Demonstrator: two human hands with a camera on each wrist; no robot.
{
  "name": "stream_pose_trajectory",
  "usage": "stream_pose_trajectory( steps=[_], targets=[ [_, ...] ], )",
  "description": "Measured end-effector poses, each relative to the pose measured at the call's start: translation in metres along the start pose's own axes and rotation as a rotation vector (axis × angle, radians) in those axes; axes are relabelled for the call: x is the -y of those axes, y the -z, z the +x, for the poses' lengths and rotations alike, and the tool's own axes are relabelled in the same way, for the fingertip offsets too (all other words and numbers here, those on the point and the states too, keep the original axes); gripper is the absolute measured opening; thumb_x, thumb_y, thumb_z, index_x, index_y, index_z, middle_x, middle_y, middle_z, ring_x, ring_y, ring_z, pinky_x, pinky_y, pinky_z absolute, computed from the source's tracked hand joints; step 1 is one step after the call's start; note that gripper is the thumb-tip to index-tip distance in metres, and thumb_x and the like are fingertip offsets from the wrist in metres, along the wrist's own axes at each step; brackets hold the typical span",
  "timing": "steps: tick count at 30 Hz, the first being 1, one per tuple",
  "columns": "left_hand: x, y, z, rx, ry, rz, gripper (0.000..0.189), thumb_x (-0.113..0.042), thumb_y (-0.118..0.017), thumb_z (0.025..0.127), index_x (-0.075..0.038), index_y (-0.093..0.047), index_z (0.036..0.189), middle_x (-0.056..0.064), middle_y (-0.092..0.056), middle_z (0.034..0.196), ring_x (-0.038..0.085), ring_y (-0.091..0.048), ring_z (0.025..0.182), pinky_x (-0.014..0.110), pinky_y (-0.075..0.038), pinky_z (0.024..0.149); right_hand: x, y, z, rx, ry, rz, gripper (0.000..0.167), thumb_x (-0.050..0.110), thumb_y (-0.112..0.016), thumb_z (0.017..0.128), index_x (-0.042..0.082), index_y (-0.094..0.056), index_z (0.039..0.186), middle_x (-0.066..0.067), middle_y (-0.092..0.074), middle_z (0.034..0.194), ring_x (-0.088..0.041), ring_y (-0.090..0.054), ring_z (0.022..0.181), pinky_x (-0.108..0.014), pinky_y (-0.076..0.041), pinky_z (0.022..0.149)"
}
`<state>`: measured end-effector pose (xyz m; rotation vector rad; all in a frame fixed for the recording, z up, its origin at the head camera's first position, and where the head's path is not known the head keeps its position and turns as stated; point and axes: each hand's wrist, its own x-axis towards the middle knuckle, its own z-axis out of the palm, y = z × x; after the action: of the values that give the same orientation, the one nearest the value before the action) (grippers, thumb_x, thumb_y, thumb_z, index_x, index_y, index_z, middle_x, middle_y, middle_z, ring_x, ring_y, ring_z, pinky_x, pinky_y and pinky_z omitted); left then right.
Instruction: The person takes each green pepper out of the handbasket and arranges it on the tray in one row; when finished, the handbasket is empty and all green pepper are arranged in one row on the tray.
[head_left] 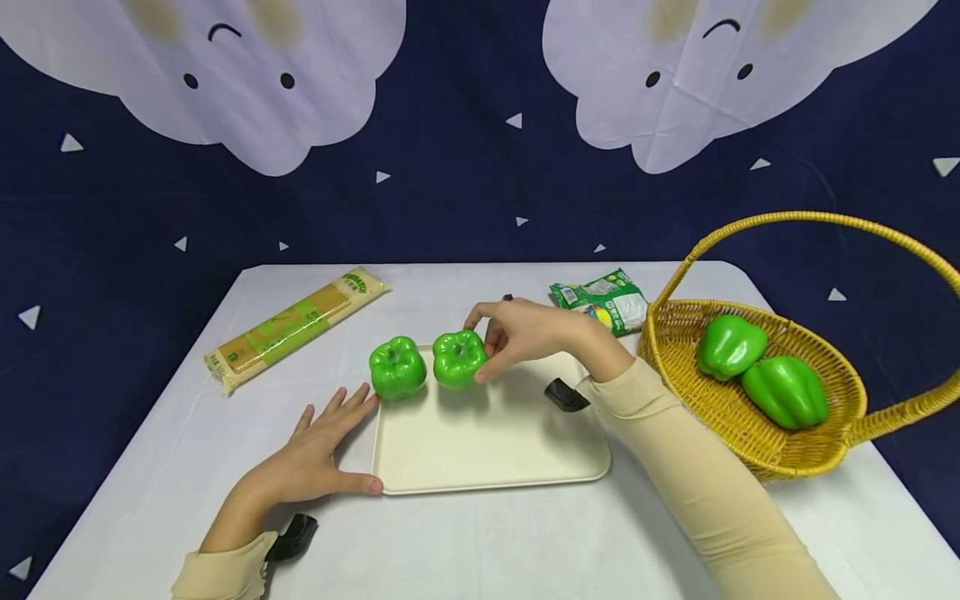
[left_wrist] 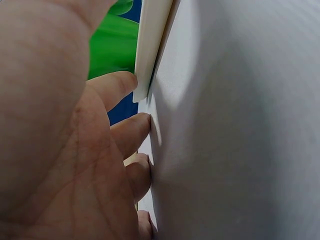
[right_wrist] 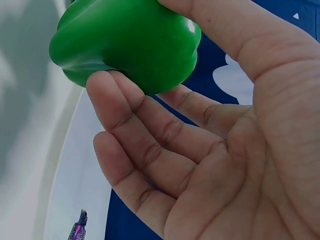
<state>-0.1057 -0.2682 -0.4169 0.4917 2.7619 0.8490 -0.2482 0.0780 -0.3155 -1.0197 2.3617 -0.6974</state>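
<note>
My right hand (head_left: 528, 332) grips a green bell pepper (head_left: 459, 360) over the back left part of a cream tray (head_left: 495, 442). In the right wrist view the thumb and fingers are around this pepper (right_wrist: 130, 42); whether it touches the tray cannot be told. Just left of it, a second green bell pepper (head_left: 397, 368) sits at the tray's back left corner. My left hand (head_left: 318, 458) lies with spread fingers at the tray's left edge, thumb at the front corner. In the left wrist view a fingertip touches the tray rim (left_wrist: 147, 55).
A wicker basket (head_left: 686, 408) with a tall handle stands on the right, holding two green bell peppers (head_left: 783, 392). Behind the tray lies a green packet (head_left: 607, 300). A long yellow-green packet (head_left: 296, 329) lies at the back left of the white table (head_left: 465, 542).
</note>
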Motion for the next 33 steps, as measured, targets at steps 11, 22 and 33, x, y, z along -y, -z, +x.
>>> stream_pose_trajectory(
  steps=[11, 22, 33],
  targets=[
    [0.001, -0.003, 0.001, 0.011, 0.003, 0.006, 0.125, -0.064, -0.094, 0.069, -0.016, -0.036, 0.169, 0.020, -0.022, 0.179, 0.057, -0.008, 0.164, 0.085, 0.005, 0.122, -0.004, -0.004, 0.005, 0.020, -0.010, 0.048, 0.072, 0.037, -0.090, 0.088, 0.009, -0.057, 0.145, -0.001, -0.076, 0.100, -0.013, -0.077, 0.100, -0.032, -0.061, 0.095],
    [0.000, -0.003, -0.001, 0.003, 0.009, 0.003, 0.125, -0.064, -0.094, 0.068, -0.018, -0.036, 0.169, 0.019, -0.023, 0.178, 0.057, -0.009, 0.164, 0.085, 0.005, 0.122, -0.006, -0.010, 0.015, 0.013, 0.020, 0.055, 0.071, 0.035, -0.090, 0.087, 0.007, -0.057, 0.143, 0.001, -0.076, 0.096, -0.012, -0.075, 0.095, -0.029, -0.060, 0.092],
    [0.000, -0.002, 0.001, 0.004, 0.012, 0.005, 0.125, -0.064, -0.094, 0.069, -0.017, -0.036, 0.169, 0.020, -0.022, 0.179, 0.056, -0.008, 0.164, 0.085, 0.005, 0.123, -0.007, -0.010, 0.016, 0.008, 0.011, 0.065, 0.070, 0.034, -0.090, 0.087, 0.007, -0.057, 0.143, 0.001, -0.075, 0.095, -0.012, -0.075, 0.096, -0.030, -0.060, 0.095]
  ],
)
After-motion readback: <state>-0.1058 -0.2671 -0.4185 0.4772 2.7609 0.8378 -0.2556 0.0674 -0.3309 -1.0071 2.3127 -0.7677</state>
